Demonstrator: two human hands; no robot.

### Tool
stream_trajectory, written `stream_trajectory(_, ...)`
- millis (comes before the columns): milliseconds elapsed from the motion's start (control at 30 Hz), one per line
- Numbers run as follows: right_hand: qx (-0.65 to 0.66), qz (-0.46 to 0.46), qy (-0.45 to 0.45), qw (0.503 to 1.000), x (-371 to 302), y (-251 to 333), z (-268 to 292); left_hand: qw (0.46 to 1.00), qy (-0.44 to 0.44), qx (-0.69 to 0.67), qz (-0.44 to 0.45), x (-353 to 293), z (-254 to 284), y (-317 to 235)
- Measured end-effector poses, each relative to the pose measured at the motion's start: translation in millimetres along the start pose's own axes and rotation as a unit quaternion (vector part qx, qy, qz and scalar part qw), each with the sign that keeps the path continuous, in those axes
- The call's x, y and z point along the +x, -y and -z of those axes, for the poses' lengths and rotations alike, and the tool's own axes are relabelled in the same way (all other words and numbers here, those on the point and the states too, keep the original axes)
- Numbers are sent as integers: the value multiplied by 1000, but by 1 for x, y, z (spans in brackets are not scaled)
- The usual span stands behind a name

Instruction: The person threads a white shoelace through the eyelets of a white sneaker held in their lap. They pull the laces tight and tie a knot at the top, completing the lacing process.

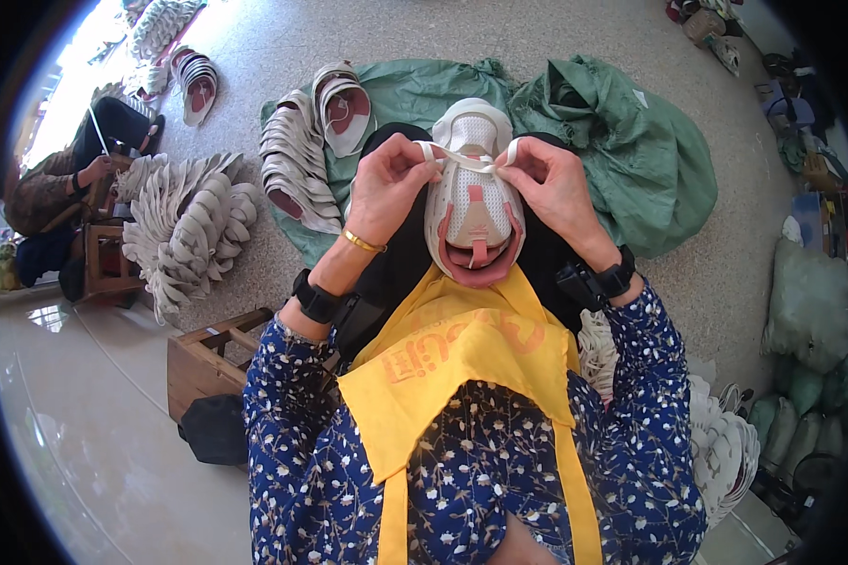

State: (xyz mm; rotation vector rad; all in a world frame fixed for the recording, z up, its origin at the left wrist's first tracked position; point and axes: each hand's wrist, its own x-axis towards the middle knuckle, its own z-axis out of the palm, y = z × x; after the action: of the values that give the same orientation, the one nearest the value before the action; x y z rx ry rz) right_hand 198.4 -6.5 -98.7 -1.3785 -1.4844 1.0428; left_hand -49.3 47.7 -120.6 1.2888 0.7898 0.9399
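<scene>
A white shoe upper (pixel 460 201) with a pink collar, lining and tongue tab rests on my lap, its toe pointing away from me. A white shoelace (pixel 476 168) crosses over it near the toe end. My left hand (pixel 389 188) pinches one side of the lace between thumb and fingertips, on the left of the upper. On the right, my right hand (pixel 548 188) pinches the other side in the same way. Both hands stay close above the upper. Beneath it, a yellow apron (pixel 443 353) covers part of my lap.
Stacked white uppers (pixel 295 169) lie on a green sack (pixel 405 85) ahead left; a bulging green sack (pixel 641 160) lies ahead right. More uppers (pixel 193 221) are heaped at left, near another person's hand (pixel 97 171). A wooden stool (pixel 203 363) stands by my left elbow.
</scene>
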Motion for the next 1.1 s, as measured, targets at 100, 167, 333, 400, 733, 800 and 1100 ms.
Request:
stream_trajectory(100, 46, 8, -2, 999, -2, -9, -3, 1000, -8, -24, -7, 1, -3, 3)
stream_trajectory(167, 61, 10, 4, 998, -2, -12, -3, 999, -12, -35, -12, 1, -4, 3)
stream_trajectory(333, 69, 13, 1, 998, -1, -16, -2, 999, -24, -20, -24, 2, -8, 7)
stream_trajectory(400, 72, 15, -1, 997, -1, -17, -2, 997, -41, 57, -24, 2, -7, 9)
stream_trajectory(733, 68, 12, -12, 998, -4, -19, 0, 929, -52, 344, -125, -6, -26, -15)
stream_trajectory(800, 75, 8, -17, 997, -3, -16, -1, 882, -62, 403, -234, -4, -31, -12)
stream_trajectory(1100, -179, 88, -163, 966, -17, 13, -3, 943, -149, 273, -115, -5, -29, -3)
